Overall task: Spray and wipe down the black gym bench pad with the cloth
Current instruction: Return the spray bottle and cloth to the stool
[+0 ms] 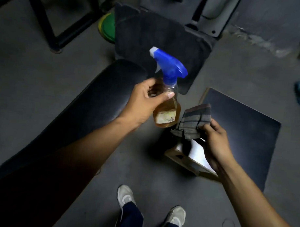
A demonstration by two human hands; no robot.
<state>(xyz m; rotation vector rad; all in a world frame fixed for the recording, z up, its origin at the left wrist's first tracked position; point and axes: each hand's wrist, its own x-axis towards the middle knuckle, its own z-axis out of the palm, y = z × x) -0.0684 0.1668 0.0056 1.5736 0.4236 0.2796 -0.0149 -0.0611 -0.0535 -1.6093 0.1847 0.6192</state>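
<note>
Bench pad [88,101]: black, glossy, running from lower left toward centre, beside and partly under your left forearm. Spray bottle [166,100]: clear body, amber liquid, blue trigger head; your left hand [142,103] is wrapped round its neck, and no finger visibly rests on the trigger. Cloth [193,123]: striped, bunched, pinched in your right hand [216,142], held off to the right above a small stool [190,159]. Step in hand, by judgement: readying the spray, nothing wiped yet. Next move calls for turning the nozzle onto the pad and shifting a finger to the trigger.
</note>
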